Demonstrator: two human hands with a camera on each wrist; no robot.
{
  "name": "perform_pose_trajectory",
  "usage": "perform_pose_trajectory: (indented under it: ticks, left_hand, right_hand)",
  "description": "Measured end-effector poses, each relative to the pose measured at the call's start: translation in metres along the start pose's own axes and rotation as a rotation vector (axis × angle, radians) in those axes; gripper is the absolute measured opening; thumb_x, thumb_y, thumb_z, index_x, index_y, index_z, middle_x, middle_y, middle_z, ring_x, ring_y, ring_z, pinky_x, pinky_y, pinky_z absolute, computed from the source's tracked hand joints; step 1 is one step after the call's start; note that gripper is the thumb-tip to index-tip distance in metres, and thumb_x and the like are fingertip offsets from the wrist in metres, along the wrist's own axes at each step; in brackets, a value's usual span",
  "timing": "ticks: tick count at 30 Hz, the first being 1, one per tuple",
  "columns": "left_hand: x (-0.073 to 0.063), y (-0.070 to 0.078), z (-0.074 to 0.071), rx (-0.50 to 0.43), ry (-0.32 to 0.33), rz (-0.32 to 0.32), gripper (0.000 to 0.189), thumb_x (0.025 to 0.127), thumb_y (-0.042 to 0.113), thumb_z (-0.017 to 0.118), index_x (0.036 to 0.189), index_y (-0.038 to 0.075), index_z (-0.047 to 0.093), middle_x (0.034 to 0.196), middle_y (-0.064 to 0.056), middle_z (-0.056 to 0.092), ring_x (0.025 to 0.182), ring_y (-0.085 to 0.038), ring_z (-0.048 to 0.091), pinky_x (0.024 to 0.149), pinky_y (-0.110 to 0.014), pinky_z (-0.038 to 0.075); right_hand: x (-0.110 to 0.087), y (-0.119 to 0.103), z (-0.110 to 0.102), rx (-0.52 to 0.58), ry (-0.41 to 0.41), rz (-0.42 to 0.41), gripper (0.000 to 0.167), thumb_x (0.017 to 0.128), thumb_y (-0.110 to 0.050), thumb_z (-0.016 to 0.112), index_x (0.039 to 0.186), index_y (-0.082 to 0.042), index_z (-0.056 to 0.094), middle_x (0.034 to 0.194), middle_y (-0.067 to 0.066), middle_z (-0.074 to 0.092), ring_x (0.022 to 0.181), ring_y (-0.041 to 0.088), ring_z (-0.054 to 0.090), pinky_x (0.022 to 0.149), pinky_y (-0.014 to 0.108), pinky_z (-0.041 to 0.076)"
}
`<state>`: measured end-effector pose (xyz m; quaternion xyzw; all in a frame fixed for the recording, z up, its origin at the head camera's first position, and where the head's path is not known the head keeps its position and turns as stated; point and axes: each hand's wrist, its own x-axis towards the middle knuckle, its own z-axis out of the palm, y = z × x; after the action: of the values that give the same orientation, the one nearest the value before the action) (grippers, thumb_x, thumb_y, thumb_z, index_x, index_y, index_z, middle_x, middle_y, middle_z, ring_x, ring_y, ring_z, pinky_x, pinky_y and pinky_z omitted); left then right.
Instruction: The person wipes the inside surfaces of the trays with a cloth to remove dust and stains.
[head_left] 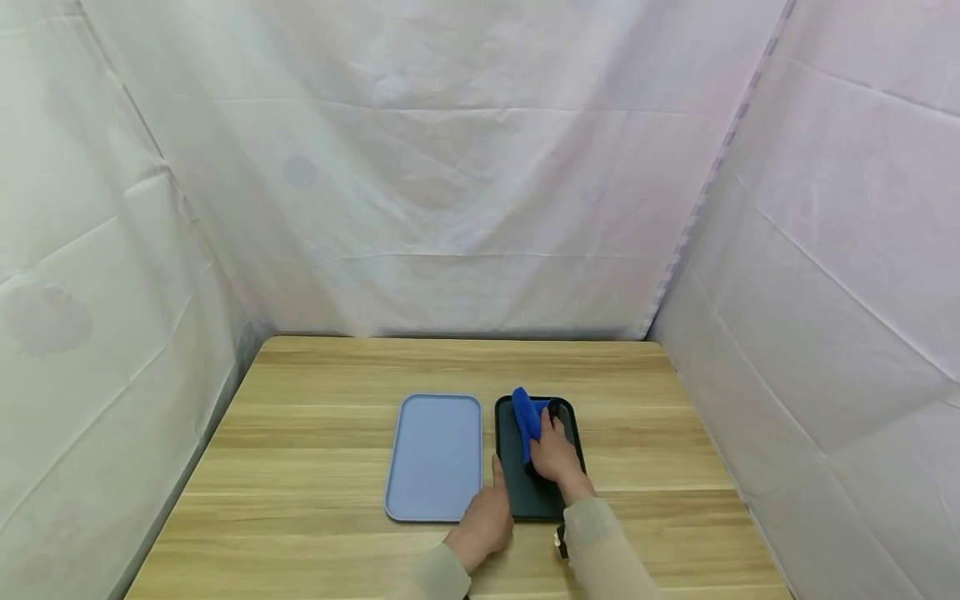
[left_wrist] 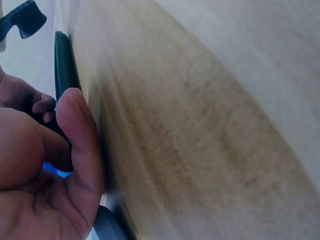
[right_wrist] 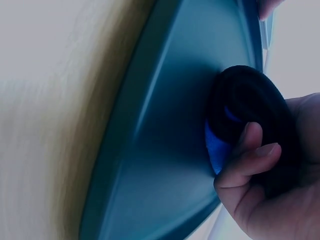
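Observation:
In the head view my right hand (head_left: pixel 552 454) grips a soft, folded blue-and-black item (head_left: pixel 527 421) over the dark green tray (head_left: pixel 536 504). Seen from the right wrist, its black outside (right_wrist: pixel 250 100) curls over a blue inside, and fingers and thumb close round it; its exact kind does not show. My left hand (head_left: pixel 487 517) lies at the tray's near left edge. One of its fingers points straight forward along that rim, while other fingers look bent in the left wrist view.
A light blue tray (head_left: pixel 435 458) lies just left of the dark one on the wooden table (head_left: pixel 300 467). Close to my right sleeve is a small black object (head_left: pixel 561 542). White cloth walls (head_left: pixel 450 183) surround the table's back and sides.

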<state>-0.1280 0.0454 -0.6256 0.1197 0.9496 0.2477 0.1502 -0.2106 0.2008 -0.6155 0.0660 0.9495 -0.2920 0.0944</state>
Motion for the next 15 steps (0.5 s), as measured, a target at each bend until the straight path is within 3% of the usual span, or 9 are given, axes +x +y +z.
perform_pose_trajectory:
  ticks: [15]
  left_hand:
    - [0.002, -0.001, 0.001, 0.013, 0.005, 0.010, 0.092, 0.090, 0.003, 0.069, 0.161, -0.010, 0.011, 0.057, -0.006, 0.055, 0.051, -0.016, 0.053, 0.052, -0.031, 0.048]
  right_hand:
    - [-0.004, -0.020, 0.012, 0.038, 0.026, 0.024, 0.072, 0.105, -0.022, 0.055, 0.164, -0.002, 0.019, 0.165, 0.032, 0.025, 0.125, 0.057, 0.056, 0.100, 0.066, 0.048]
